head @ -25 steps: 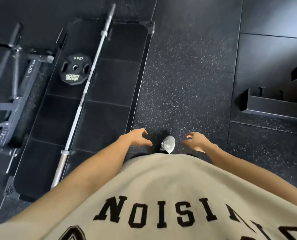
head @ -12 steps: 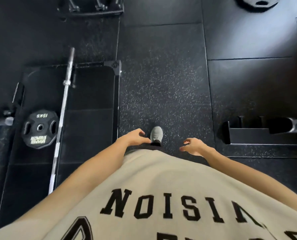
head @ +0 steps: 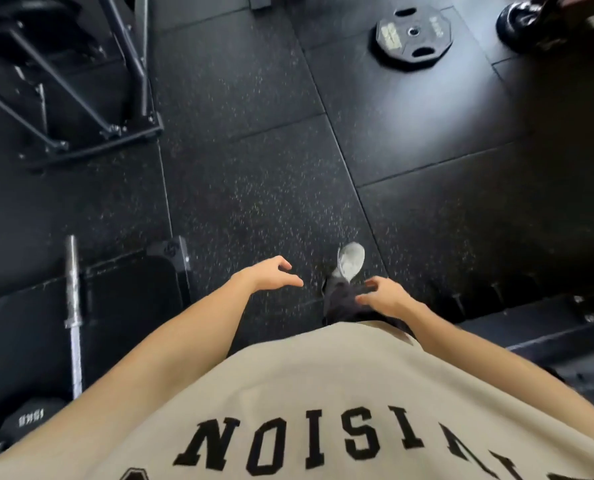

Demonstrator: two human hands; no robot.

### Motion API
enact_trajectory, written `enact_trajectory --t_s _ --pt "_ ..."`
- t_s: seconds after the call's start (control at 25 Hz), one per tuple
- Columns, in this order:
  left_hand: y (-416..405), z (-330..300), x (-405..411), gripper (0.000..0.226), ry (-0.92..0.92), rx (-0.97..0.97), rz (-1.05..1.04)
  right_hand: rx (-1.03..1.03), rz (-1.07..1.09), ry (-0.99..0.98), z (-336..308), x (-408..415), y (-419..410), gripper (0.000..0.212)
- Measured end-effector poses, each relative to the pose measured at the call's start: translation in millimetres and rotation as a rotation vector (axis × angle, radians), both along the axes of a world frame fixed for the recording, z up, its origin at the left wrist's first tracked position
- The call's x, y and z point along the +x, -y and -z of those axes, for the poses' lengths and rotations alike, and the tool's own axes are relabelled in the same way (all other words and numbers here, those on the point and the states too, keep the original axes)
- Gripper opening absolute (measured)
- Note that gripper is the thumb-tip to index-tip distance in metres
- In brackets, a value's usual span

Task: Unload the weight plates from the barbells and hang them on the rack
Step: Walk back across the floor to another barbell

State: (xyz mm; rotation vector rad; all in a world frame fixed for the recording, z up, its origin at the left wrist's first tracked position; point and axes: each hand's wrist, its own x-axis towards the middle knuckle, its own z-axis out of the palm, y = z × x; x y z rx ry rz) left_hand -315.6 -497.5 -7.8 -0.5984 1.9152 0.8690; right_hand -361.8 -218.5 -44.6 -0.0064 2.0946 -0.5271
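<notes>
Head view, looking down my front onto the black speckled rubber floor point(head: 254, 188). My left hand point(head: 271, 277) hangs in front of my beige lettered shirt point(head: 323, 393), fingers loosely curled and apart, holding nothing. My right hand point(head: 384, 299) hangs just right of it, also loosely curled and empty, over the dark trouser leg; the two hands are apart, with bare floor showing between them. One grey shoe point(head: 350, 261) is raised just beyond the right hand, its sole turned toward the camera. One black weight plate point(head: 412, 34) with grip cut-outs lies flat on the floor at far right, well apart from both hands. A second black weight plate marked 15KG point(head: 29, 422) lies at near left, partly hidden by my left arm and the frame edge. Beside it, the steel barbell point(head: 74, 317) lies on the dark lifting platform point(head: 133, 299), its bare sleeve end pointing to the far side; no plate sits on the part of the bar I can see. A black steel frame point(head: 122, 98) of angled tubes stands at far left; I cannot tell whether it is the plate rack. At near right a low black holder with short upright pegs point(head: 496, 296) sits on the floor. A dark rounded object point(head: 517, 22) at the far right corner is too cut off to identify.
</notes>
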Motion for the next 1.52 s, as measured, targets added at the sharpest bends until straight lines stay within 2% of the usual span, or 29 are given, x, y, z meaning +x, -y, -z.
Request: enact_trajectory --t_s 0.2,0.44,0.56,0.72,0.84,1.04,1.24,1.52 --pt "0.2 -10.8 -200.0 0.071 -0.048 -0.05 0.124 0.061 -0.123 -0.011 -6.1 -181.6 9.3 0.063" --pt "-3.0 -25.8 -405.6 0.07 -0.094 -0.038 0.167 -0.024 0.092 -0.048 -25.4 -367.6 3.7 0.059" --pt "-11.5 -14.0 -504.5 0.071 -0.074 -0.038 0.234 0.022 0.166 -0.038 -14.7 -449.5 -8.7 0.059" --pt "-18.2 5.1 -673.0 0.071 -0.086 -0.042 0.401 0.109 0.229 -0.025 -4.8 -576.1 -25.7 0.059" --pt "-30.4 -2.8 -788.3 0.07 -0.106 -0.041 0.536 0.143 0.288 -0.015 -14.9 -656.3 -38.0 0.06" --pt "-77.3 -13.2 -948.2 0.07 -0.085 -0.058 0.743 0.117 0.502 -0.007 -28.3 -770.4 -64.7 0.065" --pt "-135.9 3.7 -1070.1 0.074 -0.058 -0.092 0.925 0.08 0.588 0.035 -11.8 -877.2 -99.9 0.064" --pt "-251.3 -11.4 -1251.9 0.074 -0.159 -0.118 1.057 0.033 0.746 0.007 -19.3 -1045.2 -208.7 0.064"
